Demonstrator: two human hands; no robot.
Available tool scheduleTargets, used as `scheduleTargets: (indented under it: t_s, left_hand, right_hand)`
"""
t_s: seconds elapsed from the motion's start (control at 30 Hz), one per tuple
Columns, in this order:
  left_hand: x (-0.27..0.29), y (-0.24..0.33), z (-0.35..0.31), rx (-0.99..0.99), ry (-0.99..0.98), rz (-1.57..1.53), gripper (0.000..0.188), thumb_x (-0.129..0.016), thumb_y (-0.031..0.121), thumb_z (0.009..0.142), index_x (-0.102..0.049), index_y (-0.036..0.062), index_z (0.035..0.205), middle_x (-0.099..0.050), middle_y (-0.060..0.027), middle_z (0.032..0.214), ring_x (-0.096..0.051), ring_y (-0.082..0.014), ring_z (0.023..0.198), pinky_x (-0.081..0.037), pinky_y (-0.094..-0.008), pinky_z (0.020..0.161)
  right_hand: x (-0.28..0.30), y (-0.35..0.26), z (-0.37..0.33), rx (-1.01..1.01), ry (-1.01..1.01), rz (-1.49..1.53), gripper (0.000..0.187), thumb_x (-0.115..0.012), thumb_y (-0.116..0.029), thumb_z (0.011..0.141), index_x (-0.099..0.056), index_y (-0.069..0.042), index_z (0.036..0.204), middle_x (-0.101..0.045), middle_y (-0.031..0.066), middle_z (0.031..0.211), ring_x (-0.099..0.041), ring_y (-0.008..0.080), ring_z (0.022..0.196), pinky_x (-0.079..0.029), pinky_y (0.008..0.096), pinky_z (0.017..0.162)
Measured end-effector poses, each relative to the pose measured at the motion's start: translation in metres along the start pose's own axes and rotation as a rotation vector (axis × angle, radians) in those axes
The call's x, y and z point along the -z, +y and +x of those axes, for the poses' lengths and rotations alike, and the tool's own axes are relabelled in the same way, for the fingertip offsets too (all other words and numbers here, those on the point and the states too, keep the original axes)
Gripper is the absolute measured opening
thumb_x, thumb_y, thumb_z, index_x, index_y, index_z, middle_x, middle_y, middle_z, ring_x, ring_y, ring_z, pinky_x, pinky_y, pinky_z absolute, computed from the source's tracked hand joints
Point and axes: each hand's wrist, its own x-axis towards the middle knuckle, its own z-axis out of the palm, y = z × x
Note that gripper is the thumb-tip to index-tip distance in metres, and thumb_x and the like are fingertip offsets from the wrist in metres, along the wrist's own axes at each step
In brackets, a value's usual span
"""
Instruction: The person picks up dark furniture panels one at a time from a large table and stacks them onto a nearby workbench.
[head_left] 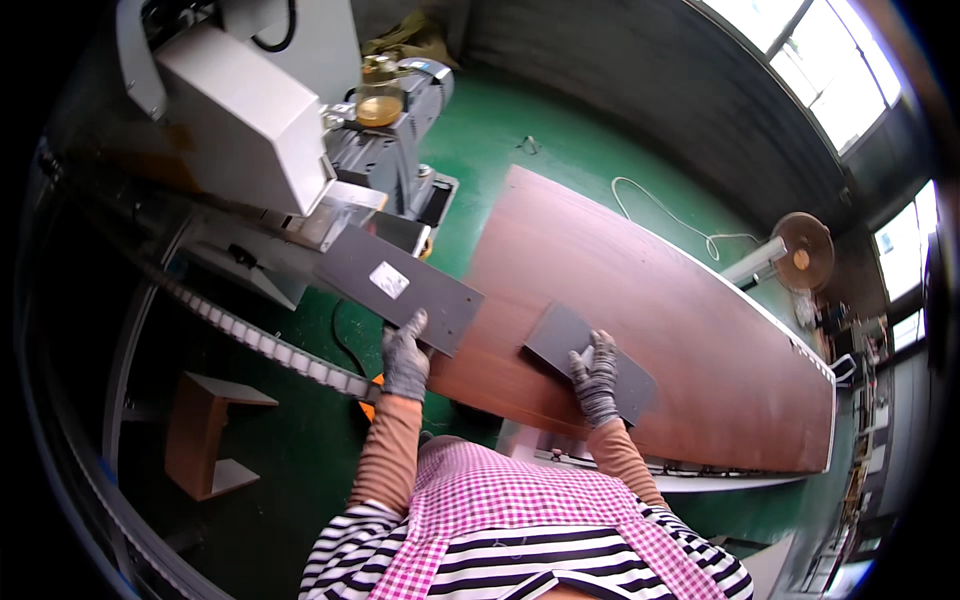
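Note:
My left hand (406, 366), in a grey knitted glove, grips the near edge of a long grey panel (420, 299). Its thumb lies on top and the other fingers are hidden beneath. A white label (388, 280) is stuck on that panel, and small holes show at its right end. The panel's far left end reaches the metal bed of a machine (327, 222). On the brown tabletop (690, 345) rests a second grey panel (556, 338), with my gloved right hand (597, 378) closed over its middle, fingertips by the far edge.
A white machine housing (245, 110) stands at the far left, beside a motor (375, 155) and an oil jar (379, 103). A segmented chain (265, 343) runs along the left. Below it a brown angled board piece (195, 435) sits on the green floor. A round fan (803, 253) stands far right.

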Motion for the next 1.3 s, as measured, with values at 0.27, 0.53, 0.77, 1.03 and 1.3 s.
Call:
scheduleTargets:
  t_s: [0.27,0.53,0.77,1.03,1.3]
  left_hand:
    - [-0.064,-0.114,-0.124,0.252,-0.247,0.324,0.038,-0.068,0.002,0.082,-0.054,0.0122,0.115,-0.061,-0.0015,0.103,-0.061,-0.0144,0.090,-0.056,-0.0326,0.075]
    - [-0.058,-0.139,-0.115,0.438,-0.266,0.856,0.013,-0.058,0.014,0.091,-0.054,0.0071,0.100,-0.059,-0.0043,0.079,-0.061,-0.0142,0.062,-0.055,-0.0287,0.053]
    - [-0.062,-0.114,-0.078,-0.961,-0.272,1.860,0.080,-0.077,0.034,0.073,-0.036,0.0087,0.136,-0.041,-0.0206,0.134,-0.043,-0.0343,0.122,-0.037,-0.0461,0.100]
    - [-0.078,-0.113,-0.050,-0.755,-0.759,2.015,0.107,-0.085,0.024,0.052,-0.029,0.0098,0.141,-0.057,-0.0207,0.112,-0.054,-0.0363,0.106,-0.044,-0.0389,0.095]
    - [-0.106,-0.110,-0.036,-0.615,-0.803,2.190,0.099,-0.086,0.022,0.054,-0.035,0.0113,0.139,-0.057,-0.0190,0.114,-0.056,-0.0351,0.108,-0.047,-0.0429,0.091]
  right_hand:
    - [0.057,-0.037,0.000,-0.529,-0.166,1.532,0.059,-0.067,-0.018,0.085,-0.037,0.000,0.133,-0.057,0.0110,0.108,-0.058,0.0170,0.088,-0.052,0.0311,0.075]
    - [0.073,0.106,-0.030,-0.610,-0.262,1.222,0.039,-0.067,-0.023,0.084,-0.054,-0.003,0.115,-0.065,0.0101,0.094,-0.064,0.0208,0.079,-0.053,0.0341,0.073]
    - [0.113,0.107,-0.044,-0.444,-0.380,0.185,0.083,-0.071,-0.050,0.073,-0.040,-0.004,0.134,-0.055,0.0227,0.120,-0.054,0.0348,0.112,-0.042,0.0430,0.096]
    - [0.083,0.114,-0.050,-0.119,-0.450,0.215,0.127,-0.084,-0.055,0.048,-0.015,-0.011,0.145,-0.015,0.0269,0.147,-0.023,0.0407,0.135,-0.023,0.0447,0.111]
    - [0.094,0.111,-0.029,-0.093,-0.446,0.293,0.122,-0.088,-0.047,0.043,-0.025,-0.010,0.140,-0.027,0.0240,0.140,-0.030,0.0396,0.130,-0.028,0.0440,0.109]
